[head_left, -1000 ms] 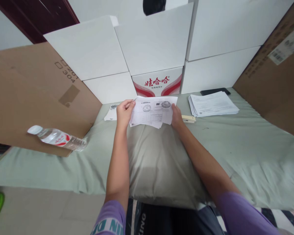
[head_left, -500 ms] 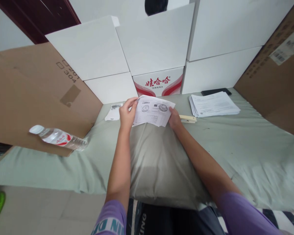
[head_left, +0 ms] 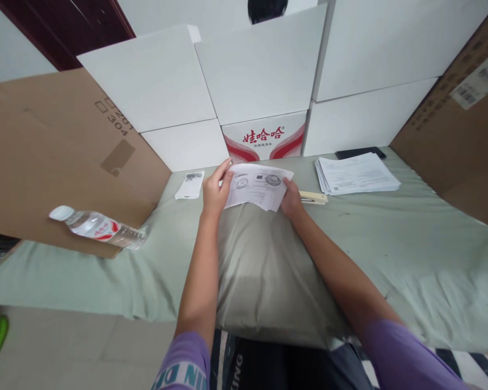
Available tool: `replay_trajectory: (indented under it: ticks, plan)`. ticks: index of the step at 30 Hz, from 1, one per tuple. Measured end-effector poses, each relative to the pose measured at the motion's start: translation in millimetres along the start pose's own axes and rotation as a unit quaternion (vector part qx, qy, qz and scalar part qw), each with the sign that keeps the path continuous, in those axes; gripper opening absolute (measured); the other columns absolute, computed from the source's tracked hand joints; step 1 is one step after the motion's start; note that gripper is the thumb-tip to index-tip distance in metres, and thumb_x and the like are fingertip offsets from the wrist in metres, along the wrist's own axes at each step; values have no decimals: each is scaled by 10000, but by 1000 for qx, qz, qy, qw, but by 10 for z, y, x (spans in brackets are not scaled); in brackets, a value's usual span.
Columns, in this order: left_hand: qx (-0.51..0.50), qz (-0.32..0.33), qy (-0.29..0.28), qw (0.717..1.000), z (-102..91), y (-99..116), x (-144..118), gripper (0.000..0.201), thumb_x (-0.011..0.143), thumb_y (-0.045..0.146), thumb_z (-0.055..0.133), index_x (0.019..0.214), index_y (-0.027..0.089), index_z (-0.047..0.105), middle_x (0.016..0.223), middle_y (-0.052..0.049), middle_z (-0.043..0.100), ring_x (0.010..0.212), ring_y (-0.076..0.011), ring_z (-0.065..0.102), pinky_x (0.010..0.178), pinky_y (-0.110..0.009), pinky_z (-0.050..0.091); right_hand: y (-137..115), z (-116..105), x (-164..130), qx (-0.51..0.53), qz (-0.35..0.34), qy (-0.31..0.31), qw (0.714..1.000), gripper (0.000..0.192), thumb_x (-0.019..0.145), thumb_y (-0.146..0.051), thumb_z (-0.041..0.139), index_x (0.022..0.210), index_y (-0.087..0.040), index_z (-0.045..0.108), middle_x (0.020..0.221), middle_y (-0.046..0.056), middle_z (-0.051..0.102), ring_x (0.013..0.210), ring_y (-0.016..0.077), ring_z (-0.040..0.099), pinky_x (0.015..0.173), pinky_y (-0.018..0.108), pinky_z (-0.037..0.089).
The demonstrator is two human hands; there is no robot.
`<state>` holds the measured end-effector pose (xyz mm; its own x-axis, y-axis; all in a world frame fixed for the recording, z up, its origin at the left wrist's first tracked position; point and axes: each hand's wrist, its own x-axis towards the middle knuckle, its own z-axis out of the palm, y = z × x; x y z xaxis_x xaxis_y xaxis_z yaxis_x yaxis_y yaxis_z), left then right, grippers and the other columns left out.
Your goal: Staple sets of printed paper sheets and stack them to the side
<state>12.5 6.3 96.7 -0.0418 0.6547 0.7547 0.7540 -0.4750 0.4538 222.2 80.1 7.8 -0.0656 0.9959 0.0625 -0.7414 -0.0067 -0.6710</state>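
Stamped sheets (head_left: 260, 187) are held at the centre, toward the far side of the green cloth (head_left: 179, 276); their lower edges fan apart, showing more than one, but the exact number cannot be told. The cloth is the largest thing. Two brown cardboard panels flank it: the left panel (head_left: 65, 162) bears "304" and what looks like "201", the right panel (head_left: 480, 141) one white barcode label. Along the far side are six white box faces (head_left: 264, 73), three above three; the lower middle one reads 娃哈哈 in red, with ®, and a smaller dark line, 饮用纯净水. Two purple sleeves show near, the left lettered in part "IN D"; the dark trousers read "KING". One clear bottle (head_left: 101, 226) is at left, with one white cap and a red-and-white label too small to read. One paper stack (head_left: 360, 173) lies right, its print illegible. The left hand (head_left: 216, 190) pinches the sheets' left edge, the right hand (head_left: 291, 199) their right. Behind the stack is one dark flat object (head_left: 360, 153); beside the right hand, one cream stapler (head_left: 314, 197); far left, one white slip (head_left: 190, 186). Two round stamps mark the top sheet.
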Motion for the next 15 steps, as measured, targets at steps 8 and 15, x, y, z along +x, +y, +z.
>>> replay_trajectory:
  ticks: [8,15]
  plan:
    - [-14,-74,-46,996,40,-11,8,425,979,571,547,1070,212,756,1034,-59,796,972,-208,740,898,-303,567,-110,56,-24,-23,-13,-4,1000,276,796,-392,770,982,-201,697,997,53,786,1082,258,720,1039,440,548]
    - [-149,-144,-38,978,91,-101,53,503,961,646,508,968,195,730,936,-63,767,952,-220,720,856,-326,574,-301,-83,-24,-207,48,-101,972,456,643,-382,914,1026,-194,753,1014,59,793,1046,274,724,1048,471,533]
